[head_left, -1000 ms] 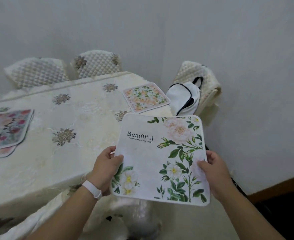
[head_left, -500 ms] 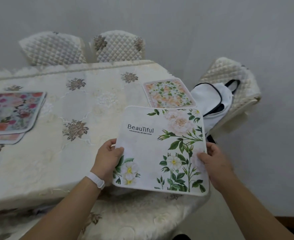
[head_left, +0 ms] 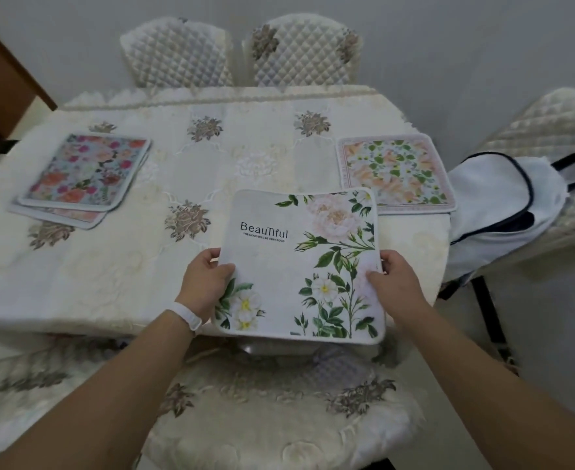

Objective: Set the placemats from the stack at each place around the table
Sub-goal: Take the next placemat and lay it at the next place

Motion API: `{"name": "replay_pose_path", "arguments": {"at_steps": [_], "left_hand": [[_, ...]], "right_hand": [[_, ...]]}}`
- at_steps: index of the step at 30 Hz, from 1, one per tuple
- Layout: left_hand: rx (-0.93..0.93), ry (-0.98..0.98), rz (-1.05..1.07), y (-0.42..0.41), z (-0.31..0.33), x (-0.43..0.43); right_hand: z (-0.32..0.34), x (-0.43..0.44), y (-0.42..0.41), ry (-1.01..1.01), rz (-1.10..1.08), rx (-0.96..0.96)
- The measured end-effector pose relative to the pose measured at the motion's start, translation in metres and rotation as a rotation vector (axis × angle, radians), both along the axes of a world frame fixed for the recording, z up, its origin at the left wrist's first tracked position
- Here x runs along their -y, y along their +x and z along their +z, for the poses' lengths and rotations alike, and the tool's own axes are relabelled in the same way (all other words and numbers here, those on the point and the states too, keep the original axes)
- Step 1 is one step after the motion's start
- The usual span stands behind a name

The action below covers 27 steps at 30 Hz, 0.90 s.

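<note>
I hold a white placemat [head_left: 289, 266] printed with green leaves, white flowers and the word "Beautiful". My left hand [head_left: 203, 283] grips its left edge and my right hand [head_left: 394, 283] grips its right edge. It hangs over the near edge of the table [head_left: 109, 266], partly above the cream cloth. A peach and green floral placemat [head_left: 394, 173] lies flat at the table's right side. The stack of placemats [head_left: 82, 174], topped by a pink and red floral one, sits at the left of the table.
Two quilted chairs [head_left: 299, 52] stand at the far side against the wall. A chair [head_left: 547, 157] at the right carries a white bag [head_left: 496, 215] with dark trim. A cushioned chair [head_left: 279, 408] sits right below my arms. A brown door edge [head_left: 4, 79] shows far left.
The view has swung left and down so the whole table now faces me. The placemat in both hands has come over the table's near edge, lower than before.
</note>
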<state>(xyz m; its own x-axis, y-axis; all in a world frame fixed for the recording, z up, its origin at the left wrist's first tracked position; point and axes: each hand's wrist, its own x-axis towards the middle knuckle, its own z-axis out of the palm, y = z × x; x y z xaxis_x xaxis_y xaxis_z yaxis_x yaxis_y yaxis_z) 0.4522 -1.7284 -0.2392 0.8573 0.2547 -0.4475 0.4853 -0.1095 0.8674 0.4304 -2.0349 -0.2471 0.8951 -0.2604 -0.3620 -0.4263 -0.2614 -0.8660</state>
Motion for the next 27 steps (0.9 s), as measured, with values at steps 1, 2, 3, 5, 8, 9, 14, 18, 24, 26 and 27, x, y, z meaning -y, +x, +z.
{"name": "replay_pose_path", "arguments": {"at_steps": [1,2,3,5,8,9,14,18,24,26,27], "left_hand": [[-0.013,0.008,0.017,0.001,-0.005,-0.001],[-0.027,0.018,0.029,0.003,-0.010,-0.002],[-0.041,0.030,0.037,0.006,-0.015,-0.003],[-0.059,0.058,0.040,0.010,-0.025,-0.004],[-0.091,0.082,0.038,0.017,-0.040,-0.003],[-0.102,0.087,0.035,0.018,-0.045,-0.003],[-0.140,0.112,0.021,0.029,-0.068,-0.005],[-0.161,0.140,-0.014,0.037,-0.079,-0.010],[-0.168,0.211,-0.035,0.036,-0.090,-0.018],[-0.152,0.277,-0.050,0.034,-0.093,-0.019],[-0.139,0.319,-0.065,0.032,-0.094,-0.019]], "right_hand": [[-0.007,-0.001,0.005,-0.006,0.025,-0.018],[-0.013,-0.003,0.009,-0.017,0.046,-0.034],[-0.020,-0.004,0.014,-0.033,0.063,-0.052],[-0.030,-0.005,0.020,-0.054,0.082,-0.070],[-0.044,-0.004,0.030,-0.092,0.113,-0.085],[-0.049,-0.004,0.033,-0.112,0.129,-0.093],[-0.068,-0.005,0.046,-0.189,0.182,-0.110],[-0.078,-0.008,0.053,-0.222,0.199,-0.128],[-0.088,-0.009,0.056,-0.277,0.242,-0.168],[-0.090,-0.009,0.054,-0.295,0.251,-0.154],[-0.091,-0.008,0.052,-0.335,0.276,-0.140]]}}
